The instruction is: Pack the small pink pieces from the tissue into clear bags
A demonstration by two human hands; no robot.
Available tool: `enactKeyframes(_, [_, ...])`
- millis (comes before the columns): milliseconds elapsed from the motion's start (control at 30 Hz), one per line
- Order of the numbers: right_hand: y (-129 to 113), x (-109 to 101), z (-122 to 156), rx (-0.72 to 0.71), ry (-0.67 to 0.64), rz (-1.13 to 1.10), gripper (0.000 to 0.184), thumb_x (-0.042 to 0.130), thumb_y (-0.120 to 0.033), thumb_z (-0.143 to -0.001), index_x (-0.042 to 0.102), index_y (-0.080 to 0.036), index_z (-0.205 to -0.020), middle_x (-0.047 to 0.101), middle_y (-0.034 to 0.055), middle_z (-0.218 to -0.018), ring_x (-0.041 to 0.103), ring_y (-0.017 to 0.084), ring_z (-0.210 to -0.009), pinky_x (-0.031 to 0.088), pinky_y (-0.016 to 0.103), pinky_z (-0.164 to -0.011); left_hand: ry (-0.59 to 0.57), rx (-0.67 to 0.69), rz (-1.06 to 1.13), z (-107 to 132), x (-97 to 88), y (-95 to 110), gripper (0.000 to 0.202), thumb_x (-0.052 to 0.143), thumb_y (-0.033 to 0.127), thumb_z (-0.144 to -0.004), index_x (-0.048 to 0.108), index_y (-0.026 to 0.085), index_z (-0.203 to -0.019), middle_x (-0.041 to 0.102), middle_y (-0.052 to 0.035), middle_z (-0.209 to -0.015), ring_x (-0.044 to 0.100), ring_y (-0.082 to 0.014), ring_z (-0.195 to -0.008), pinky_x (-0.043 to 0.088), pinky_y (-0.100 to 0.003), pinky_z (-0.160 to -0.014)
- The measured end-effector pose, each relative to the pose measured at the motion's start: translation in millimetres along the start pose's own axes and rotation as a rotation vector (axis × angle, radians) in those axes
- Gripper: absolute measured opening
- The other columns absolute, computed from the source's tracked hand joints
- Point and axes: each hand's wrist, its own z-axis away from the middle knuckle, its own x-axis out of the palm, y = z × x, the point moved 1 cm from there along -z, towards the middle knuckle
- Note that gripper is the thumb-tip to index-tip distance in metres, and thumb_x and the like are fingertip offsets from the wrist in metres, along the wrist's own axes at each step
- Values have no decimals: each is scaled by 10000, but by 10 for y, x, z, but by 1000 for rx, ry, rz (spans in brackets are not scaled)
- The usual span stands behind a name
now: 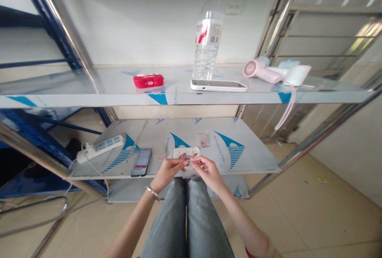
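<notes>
Reddish beads (184,156) on white sheet (195,150) run L-R just past L grip (170,169) & R grip (210,172), both angled inward, pinched; contents unclear.

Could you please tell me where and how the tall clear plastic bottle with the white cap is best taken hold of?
I'd grip the clear bottle around its middle, coming from the picture's left. It stands upright, and its tall, slim body suits a sideways wrap; the flat white-edged phone lies before its base and extends rightward, so the left likely gives a freer approach.
</notes>
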Motion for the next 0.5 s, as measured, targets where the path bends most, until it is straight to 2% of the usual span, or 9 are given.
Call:
enactKeyframes(200, [-29,-42,-6,32,-52,43,201,620,-374,-777,681,-188,-825,696,44,-858,618,183,-785,426,255,-631,-29,43,-46,12,16,-20,357,585,476,-781,746,158,-748,709,-30,-707,603,-167,-659,443,-233,-622])
enactKeyframes(367, [-63,-66,-24,-30,-103,51,192,571,-343,-815,690,-194,-833,696,37,-849,619,182,-785,426,257,-640,-80,81,-30,27,70,56,338,567,453,-806,751,171,-836,730,-35,-852,624,-187,-772,461,-248,-711])
enactKeyframes(500, [-100,-61,-15,-4,-104,66,181,558,-331,-808,659,-193,-747,651,10,-745,577,160,-712,397,236,-596,-47,90,-63,22,111,82,322,578,443,-797,753,173,-824,733,-37,-855,635,-209,-803,462,-261,-732])
